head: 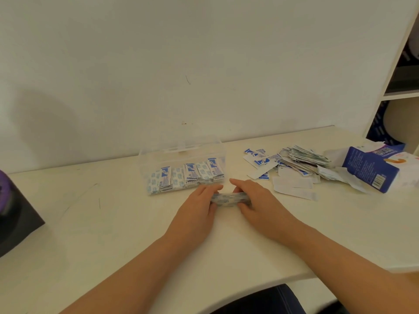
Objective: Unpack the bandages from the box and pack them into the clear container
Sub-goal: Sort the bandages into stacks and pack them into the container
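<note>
A stack of blue-and-white wrapped bandages (229, 198) lies on its edge on the white table, held between both hands. My left hand (199, 205) grips its left end and my right hand (256, 200) grips its right end. Just behind them stands the clear container (181, 152), lid up, with several rows of bandages (188, 176) standing inside. To the right lies a loose pile of bandages (292, 165), and beyond it the torn blue bandage box (371, 168) lies on its side.
A dark object with a purple part (13, 214) sits at the table's left edge. A white shelf unit (399, 87) rises at the right. The wall runs close behind the container. The table's front edge curves in near my right forearm.
</note>
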